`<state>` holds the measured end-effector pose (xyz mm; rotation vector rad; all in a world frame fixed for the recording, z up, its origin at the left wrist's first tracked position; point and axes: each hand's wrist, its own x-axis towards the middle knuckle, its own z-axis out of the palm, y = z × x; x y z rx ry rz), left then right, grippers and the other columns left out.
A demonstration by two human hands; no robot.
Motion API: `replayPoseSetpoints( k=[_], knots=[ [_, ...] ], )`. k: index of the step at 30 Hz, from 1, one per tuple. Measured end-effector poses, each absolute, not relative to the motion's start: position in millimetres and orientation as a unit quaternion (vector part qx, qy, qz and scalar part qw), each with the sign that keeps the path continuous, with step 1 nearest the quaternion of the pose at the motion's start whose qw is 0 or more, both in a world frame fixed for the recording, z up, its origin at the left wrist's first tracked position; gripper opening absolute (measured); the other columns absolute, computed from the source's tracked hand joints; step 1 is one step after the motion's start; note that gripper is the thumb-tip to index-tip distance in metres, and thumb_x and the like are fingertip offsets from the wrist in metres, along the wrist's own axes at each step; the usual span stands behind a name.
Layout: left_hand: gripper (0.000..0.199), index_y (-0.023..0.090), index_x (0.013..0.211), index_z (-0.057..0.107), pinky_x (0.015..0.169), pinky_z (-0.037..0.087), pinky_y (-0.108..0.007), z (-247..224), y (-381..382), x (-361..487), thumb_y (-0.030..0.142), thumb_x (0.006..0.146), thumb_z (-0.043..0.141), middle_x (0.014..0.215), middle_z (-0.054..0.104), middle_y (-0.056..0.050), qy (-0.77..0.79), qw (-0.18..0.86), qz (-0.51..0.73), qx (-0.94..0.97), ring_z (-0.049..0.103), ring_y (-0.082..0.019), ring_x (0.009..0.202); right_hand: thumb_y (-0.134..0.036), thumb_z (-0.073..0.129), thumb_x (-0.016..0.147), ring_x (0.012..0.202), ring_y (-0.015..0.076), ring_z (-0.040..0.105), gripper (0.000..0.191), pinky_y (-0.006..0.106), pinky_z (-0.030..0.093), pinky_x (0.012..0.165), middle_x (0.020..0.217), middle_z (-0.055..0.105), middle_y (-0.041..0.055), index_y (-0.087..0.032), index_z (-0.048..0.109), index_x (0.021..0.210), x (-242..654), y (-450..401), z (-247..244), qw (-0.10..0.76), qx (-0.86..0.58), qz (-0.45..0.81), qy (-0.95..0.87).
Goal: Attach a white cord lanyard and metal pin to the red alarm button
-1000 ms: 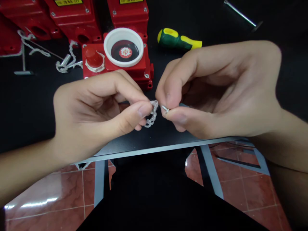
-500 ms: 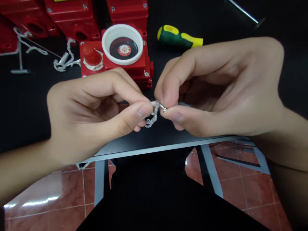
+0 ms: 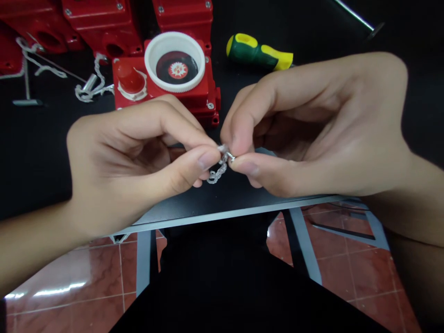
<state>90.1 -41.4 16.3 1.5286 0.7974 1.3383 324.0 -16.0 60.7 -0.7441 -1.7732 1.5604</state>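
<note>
Between thumb and index finger, my left hand point(image 3: 138, 162) pinches a thin whitish cord point(image 3: 218, 174), whose braided loop hangs below the fingertips. My right hand point(image 3: 312, 125) pinches a small silvery screw point(image 3: 231, 157), its threaded part pointing at the cord. The screw's tip meets the cord's upper end; whether it passes through a loop there I cannot tell. Both hands are held close together above the near edge of the black table point(image 3: 194, 203). Just behind them lies a red box point(image 3: 204, 99) with a white ring point(image 3: 149, 64) and a red button point(image 3: 130, 77).
More red housings point(image 3: 100, 23) stand at the back left. White cord point(image 3: 100, 76) and a T-shaped metal rod point(image 3: 27, 88) lie beside them. A green and yellow screwdriver point(image 3: 258, 53) rests behind my right hand, and a metal rod point(image 3: 357, 18) farther right.
My right hand has shifted slightly left, bringing the screw closer against the cord. The left hand keeps its pinch almost in place. The view has moved a little.
</note>
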Motion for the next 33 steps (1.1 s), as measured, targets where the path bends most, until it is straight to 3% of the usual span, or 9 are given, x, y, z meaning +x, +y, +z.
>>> replayPoseSetpoints(
  k=[2,4,7,12,18,22,26,33],
  knots=[
    [0.032,0.032,0.129,0.093,0.078,0.085,-0.039,19.6,-46.8,82.5,0.057,0.112,0.104,0.103,0.086,-0.002,0.324,0.464,0.540,0.623,0.097,-0.032,0.117,0.000,0.102,0.100,0.078,0.0161,0.077,0.025,0.028,0.074,0.070,0.095,0.086,0.0032,-0.018,0.085,0.094,323.5,-17.0,64.2,0.335,-0.289,0.591,-0.674],
    [0.014,0.029,0.116,0.094,0.072,0.080,-0.033,22.4,-51.1,72.0,0.035,0.111,0.106,0.097,0.086,0.000,0.334,0.475,0.502,0.641,0.094,-0.025,0.100,0.006,0.101,0.098,0.074,0.0135,0.075,0.027,0.026,0.071,0.068,0.094,0.087,0.0046,-0.015,0.084,0.092,323.8,-17.5,65.7,0.339,-0.286,0.601,-0.665],
    [0.017,0.025,0.103,0.092,0.068,0.073,-0.027,24.7,-51.0,58.9,0.010,0.109,0.098,0.096,0.088,0.002,0.325,0.485,0.446,0.678,0.085,-0.015,0.083,0.006,0.100,0.104,0.081,0.0121,0.080,0.024,0.024,0.072,0.073,0.099,0.090,0.0049,-0.012,0.085,0.100,324.9,-17.4,64.4,0.345,-0.251,0.601,-0.676],
    [0.016,0.024,0.106,0.089,0.072,0.072,-0.024,25.6,-47.5,54.5,0.011,0.114,0.094,0.098,0.089,0.003,0.325,0.468,0.421,0.705,0.084,-0.011,0.084,0.010,0.097,0.101,0.079,0.0088,0.078,0.024,0.021,0.070,0.072,0.092,0.090,0.0011,-0.011,0.086,0.095,321.4,-16.6,64.8,0.337,-0.263,0.631,-0.648],
    [0.016,0.026,0.104,0.089,0.071,0.070,-0.027,25.0,-49.5,57.3,0.014,0.115,0.092,0.097,0.088,0.004,0.340,0.465,0.433,0.694,0.083,-0.012,0.085,0.007,0.095,0.097,0.078,0.0126,0.079,0.030,0.028,0.069,0.070,0.088,0.090,0.0007,-0.018,0.082,0.088,313.1,-16.0,69.6,0.305,-0.302,0.654,-0.623],
    [0.018,0.025,0.108,0.091,0.068,0.070,-0.028,21.7,-43.5,55.5,0.008,0.109,0.096,0.096,0.090,0.002,0.288,0.460,0.435,0.718,0.083,-0.014,0.082,0.006,0.093,0.095,0.078,0.0129,0.078,0.028,0.027,0.069,0.070,0.086,0.087,0.0028,-0.016,0.080,0.086,312.4,-15.0,68.8,0.308,-0.303,0.641,-0.634],
    [0.024,0.027,0.111,0.092,0.069,0.071,-0.033,24.8,-46.2,56.1,0.003,0.107,0.093,0.096,0.089,0.000,0.320,0.460,0.426,0.711,0.082,-0.017,0.082,0.000,0.094,0.095,0.078,0.0126,0.080,0.024,0.023,0.070,0.072,0.086,0.083,-0.0020,-0.019,0.081,0.087,312.8,-13.3,65.6,0.311,-0.295,0.656,-0.621],
    [0.016,0.028,0.108,0.093,0.074,0.073,-0.037,32.1,-59.0,61.6,0.013,0.112,0.095,0.096,0.085,-0.002,0.360,0.473,0.442,0.671,0.081,-0.017,0.081,-0.016,0.100,0.094,0.079,0.0146,0.085,0.024,0.024,0.074,0.071,0.085,0.083,-0.0058,-0.026,0.081,0.085,311.7,-12.1,62.2,0.302,-0.312,0.654,-0.620]
  ],
)
